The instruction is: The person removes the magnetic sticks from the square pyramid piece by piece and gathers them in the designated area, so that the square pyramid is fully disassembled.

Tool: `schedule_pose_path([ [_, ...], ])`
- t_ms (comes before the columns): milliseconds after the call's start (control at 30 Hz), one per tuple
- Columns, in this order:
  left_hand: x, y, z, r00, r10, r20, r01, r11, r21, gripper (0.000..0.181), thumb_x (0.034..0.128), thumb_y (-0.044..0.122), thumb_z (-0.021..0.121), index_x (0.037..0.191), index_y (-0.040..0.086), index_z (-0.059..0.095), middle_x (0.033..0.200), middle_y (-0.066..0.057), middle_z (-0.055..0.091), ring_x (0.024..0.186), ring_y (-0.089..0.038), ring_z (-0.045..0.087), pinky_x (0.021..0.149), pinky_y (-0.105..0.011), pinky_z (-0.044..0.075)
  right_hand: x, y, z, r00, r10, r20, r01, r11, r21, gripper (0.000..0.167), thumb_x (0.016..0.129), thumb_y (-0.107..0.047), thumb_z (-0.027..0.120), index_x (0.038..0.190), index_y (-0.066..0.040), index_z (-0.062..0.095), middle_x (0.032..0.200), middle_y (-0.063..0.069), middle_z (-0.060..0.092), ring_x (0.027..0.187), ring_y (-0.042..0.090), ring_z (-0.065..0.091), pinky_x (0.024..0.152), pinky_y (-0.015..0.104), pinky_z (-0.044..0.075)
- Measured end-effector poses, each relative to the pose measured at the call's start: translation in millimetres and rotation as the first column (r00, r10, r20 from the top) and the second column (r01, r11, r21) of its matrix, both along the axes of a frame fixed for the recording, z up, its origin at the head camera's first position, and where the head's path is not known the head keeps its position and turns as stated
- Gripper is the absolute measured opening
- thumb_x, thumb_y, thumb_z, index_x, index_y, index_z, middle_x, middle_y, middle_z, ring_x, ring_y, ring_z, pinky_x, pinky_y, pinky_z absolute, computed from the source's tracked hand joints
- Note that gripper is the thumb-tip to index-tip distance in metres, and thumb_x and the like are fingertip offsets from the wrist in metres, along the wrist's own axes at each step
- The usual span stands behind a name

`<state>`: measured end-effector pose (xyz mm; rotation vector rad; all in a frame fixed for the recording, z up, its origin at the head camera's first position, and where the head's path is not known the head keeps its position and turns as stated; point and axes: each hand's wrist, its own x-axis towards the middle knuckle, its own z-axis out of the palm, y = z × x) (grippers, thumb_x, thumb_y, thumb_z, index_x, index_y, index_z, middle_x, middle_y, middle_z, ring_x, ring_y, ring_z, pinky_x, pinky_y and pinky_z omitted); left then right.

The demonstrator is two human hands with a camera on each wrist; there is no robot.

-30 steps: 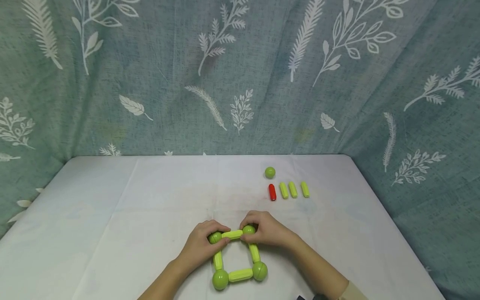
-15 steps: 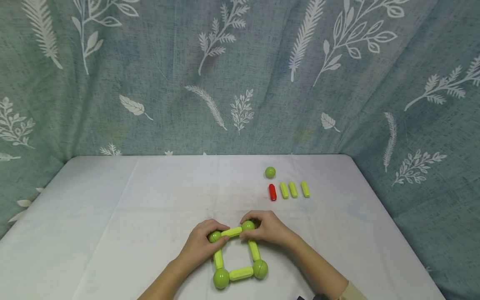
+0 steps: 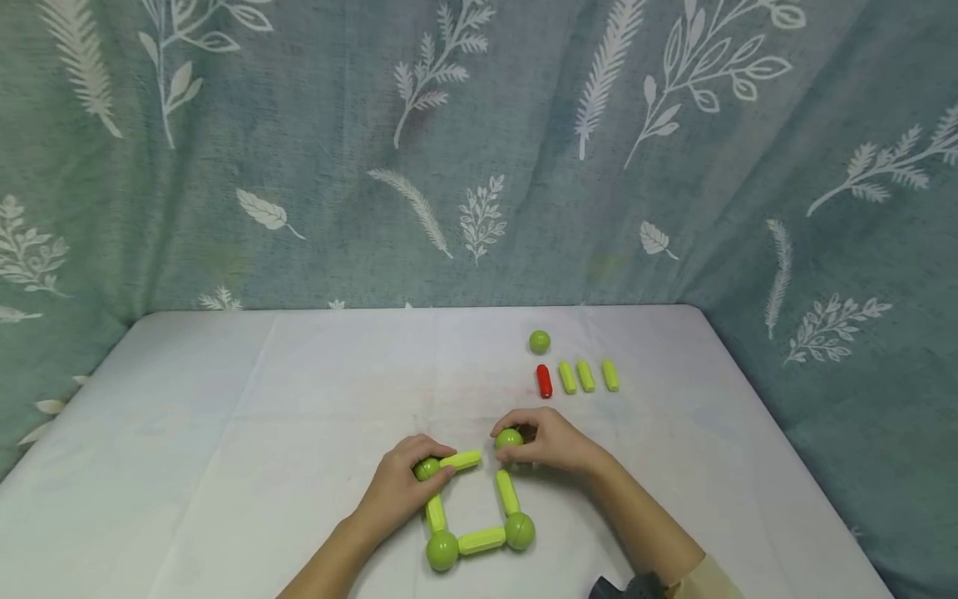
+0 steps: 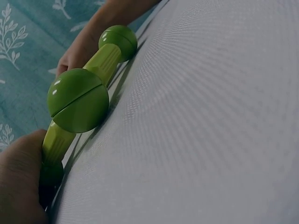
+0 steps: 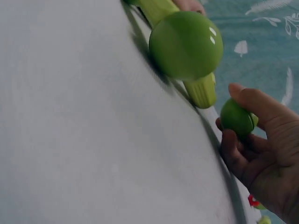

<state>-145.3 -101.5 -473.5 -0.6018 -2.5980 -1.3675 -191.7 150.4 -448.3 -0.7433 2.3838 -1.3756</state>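
In the head view my left hand (image 3: 400,482) grips a green ball (image 3: 427,469) at the far left corner of an open-sided figure of balls and rods. From that ball a yellow-green rod (image 3: 461,460) points right, its other end free. Another rod (image 3: 436,514) runs to the near left ball (image 3: 442,551). A near rod (image 3: 481,541) joins it to the near right ball (image 3: 520,531), from which the right rod (image 3: 507,492) extends away. My right hand (image 3: 557,443) pinches a loose green ball (image 5: 237,116), apart from both rod ends.
Farther back on the white-covered table (image 3: 314,374) lie a green ball (image 3: 540,341), a red rod (image 3: 544,381) and, to its right, three yellow-green rods (image 3: 586,376). A leaf-patterned teal cloth (image 3: 337,208) hangs behind and along the sides.
My right hand has moved away and slightly right, pulling the far right ball off the two rods it joined. The left hand has stayed nearly still on its ball.
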Motion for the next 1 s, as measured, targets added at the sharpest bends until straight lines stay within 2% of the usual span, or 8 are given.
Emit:
schedule_pose_path([
  [133,-0.8,-0.4,0.9,0.999,0.022,0.028,-0.021,1.0,-0.016,0.02,0.079,0.019,0.077,0.095,0.028,0.07,0.091,0.024,0.061,0.091,-0.002,0.055,0.082,-0.025,0.049,-4.2,5.5,4.4,0.999,0.013,0.045,-0.012,1.0,-0.013,0.038,0.079,-0.023,0.078,0.113,-0.011,0.066,0.095,0.0,0.061,0.078,0.011,0.056,0.066,0.021,0.05],
  [267,-1.6,-0.3,1.1,1.0,0.021,0.015,-0.02,0.999,-0.037,0.017,0.0807,0.021,0.075,0.096,0.027,0.07,0.091,0.024,0.061,0.092,-0.001,0.055,0.083,-0.027,0.048,-7.7,10.4,10.8,0.996,-0.025,0.087,0.028,0.999,-0.038,0.04,0.079,-0.018,0.077,0.114,-0.007,0.061,0.106,0.005,0.061,0.088,0.015,0.06,0.074,0.023,0.052],
  [400,-1.2,-1.4,0.9,1.0,0.014,0.002,-0.014,1.0,-0.013,0.016,0.0803,0.018,0.075,0.095,0.023,0.071,0.092,0.022,0.062,0.092,-0.003,0.056,0.083,-0.027,0.049,-14.9,19.3,13.9,0.991,-0.098,0.095,0.108,0.989,-0.105,0.04,0.082,-0.01,0.073,0.117,-0.001,0.056,0.109,0.011,0.059,0.093,0.016,0.06,0.079,0.022,0.052],
  [533,-0.7,-2.0,0.5,1.0,-0.002,-0.012,0.003,1.0,0.012,0.019,0.0809,0.015,0.074,0.099,0.02,0.07,0.096,0.017,0.064,0.095,-0.004,0.055,0.084,-0.028,0.049,-25.8,33.2,18.4,0.975,-0.222,0.032,0.224,0.956,-0.192,0.043,0.081,-0.004,0.073,0.118,0.004,0.053,0.112,0.017,0.058,0.095,0.018,0.059,0.081,0.022,0.05],
  [667,-1.0,-2.5,1.9,0.999,0.003,-0.045,-0.003,1.0,-0.009,0.026,0.0812,0.015,0.073,0.106,0.017,0.068,0.102,0.012,0.064,0.097,-0.006,0.052,0.085,-0.029,0.047,-39.7,49.5,24.7,0.938,-0.346,-0.016,0.338,0.924,-0.177,0.047,0.081,-0.007,0.073,0.124,0.0,0.055,0.114,0.016,0.059,0.094,0.022,0.058,0.076,0.023,0.05],
  [767,-2.2,-7.3,4.8,0.999,-0.024,-0.029,0.022,0.997,-0.07,0.029,0.0828,0.02,0.071,0.111,0.018,0.066,0.106,0.013,0.063,0.1,-0.007,0.051,0.087,-0.033,0.045,-51.0,60.3,28.1,0.91,-0.414,-0.012,0.409,0.904,-0.124,0.047,0.084,-0.009,0.071,0.127,-0.004,0.054,0.117,0.014,0.058,0.099,0.026,0.058,0.078,0.026,0.051],
  [900,-4.3,-22.5,8.5,0.989,-0.139,0.058,0.144,0.984,-0.105,0.029,0.0877,0.027,0.066,0.116,0.022,0.063,0.112,0.014,0.06,0.106,-0.009,0.052,0.093,-0.037,0.044,-69.5,67.8,27.4,0.863,-0.505,-0.014,0.504,0.862,-0.057,0.047,0.084,-0.011,0.071,0.128,-0.006,0.053,0.124,0.014,0.055,0.106,0.028,0.057,0.086,0.034,0.051],
  [1000,-5.6,-33.9,8.4,0.97,-0.22,0.107,0.227,0.972,-0.059,0.028,0.0907,0.029,0.064,0.118,0.022,0.062,0.115,0.011,0.06,0.108,-0.011,0.053,0.096,-0.035,0.044,-84.1,69.7,23.8,0.828,-0.56,-0.021,0.56,0.828,0.007,0.047,0.084,-0.014,0.072,0.127,-0.008,0.053,0.126,0.012,0.054,0.108,0.028,0.055,0.089,0.039,0.049],
])
